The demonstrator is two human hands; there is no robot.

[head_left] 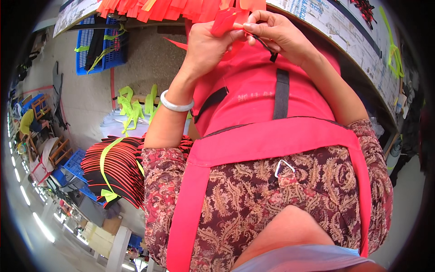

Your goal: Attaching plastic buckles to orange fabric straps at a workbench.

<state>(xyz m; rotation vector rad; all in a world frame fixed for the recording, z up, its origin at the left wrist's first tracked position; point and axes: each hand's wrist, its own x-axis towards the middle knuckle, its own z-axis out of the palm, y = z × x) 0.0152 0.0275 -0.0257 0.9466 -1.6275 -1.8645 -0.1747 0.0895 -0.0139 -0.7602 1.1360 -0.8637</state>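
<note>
My left hand [202, 47] is closed round a bright orange-red fabric strip [224, 21], one end of which stands up above the fingers. My right hand [290, 40] meets it at the fingertips, with thumb and forefinger pinched on a thin black cord [263, 41] that runs down below the fingers. Where cord and strip come together, the fingers partly hide them. Both hands are above the pink apron [258, 97] on my lap, close to the table's edge. More orange-red strips [158, 10] lie in a row just beyond the hands.
A table [312, 13] covered with printed sheeting curves round to the right, with a yellow-green strap [395, 59] at its edge. On the left are a blue crate [86, 56], yellow-green strips [131, 109] and a tied bundle of black-and-red pieces [118, 170].
</note>
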